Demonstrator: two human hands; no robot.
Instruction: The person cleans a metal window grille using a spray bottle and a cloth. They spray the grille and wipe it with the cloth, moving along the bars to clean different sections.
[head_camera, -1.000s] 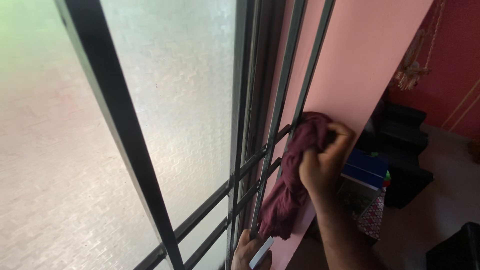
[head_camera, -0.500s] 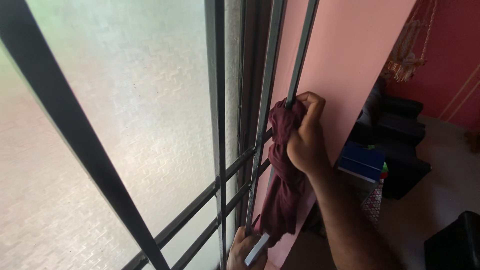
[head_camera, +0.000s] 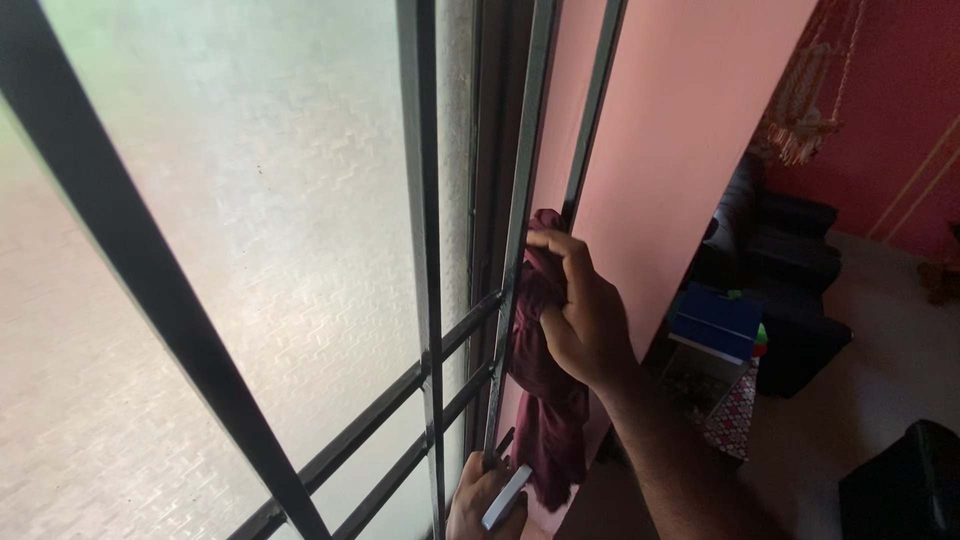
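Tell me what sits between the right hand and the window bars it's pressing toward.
In the head view, a maroon cloth lies between the right hand and the dark vertical bar, bunched under the fingers and hanging down below.

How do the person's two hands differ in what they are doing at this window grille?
The right hand is higher, pressing a maroon cloth against a vertical grille bar. The left hand sits at the picture's bottom edge, holding a small flat pale object, only partly in view. Both are bare and close to the same bar.
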